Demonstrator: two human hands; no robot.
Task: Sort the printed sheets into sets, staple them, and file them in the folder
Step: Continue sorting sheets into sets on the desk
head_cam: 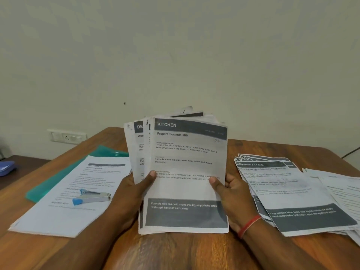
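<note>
Held: fanned stack of white printed sheets (187, 172), long axis upright, my left hand (136, 185) and right hand (228, 190) each gripping a side edge, thumbs in front. Sorted paper pile (288, 188) lies right, nearer my right hand; silver-blue stapler (91, 197) and green plastic folder (58, 178) lie left.

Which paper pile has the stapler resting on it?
The left pile, partly over the green folder, carries the stapler; the right pile and the held sheets do not.
</note>
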